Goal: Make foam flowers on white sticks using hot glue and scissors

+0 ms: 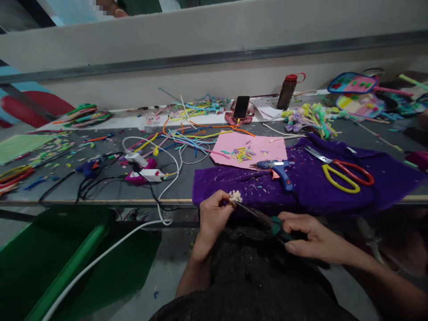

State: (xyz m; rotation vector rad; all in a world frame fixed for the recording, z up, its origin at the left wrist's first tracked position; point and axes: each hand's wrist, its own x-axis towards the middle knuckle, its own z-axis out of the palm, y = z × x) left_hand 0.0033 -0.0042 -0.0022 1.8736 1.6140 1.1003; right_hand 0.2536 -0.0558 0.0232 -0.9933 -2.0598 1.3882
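Note:
Between the thumb and fingers of my left hand [216, 213] is a small cream-coloured fuzzy piece [236, 196]. My right hand [309, 234] is closed around the dark green grip of long-nose pliers [259, 216]. The slim jaws of the pliers point left and meet the cream piece at its lower edge; whether they clamp it I cannot tell. Both hands are just in front of the table edge, by a purple cloth [220, 183]. On that cloth lie a blue glue gun [279, 171] and scissors [341, 169] with red and yellow handles.
A pink sheet [222, 145] carries several short coloured pieces. Power adapters [147, 174] and a white cable [133, 229] lie left, above a green chair [83, 249]. Pipe cleaners [192, 142], a phone [241, 107] and a bottle [286, 93] are farther back.

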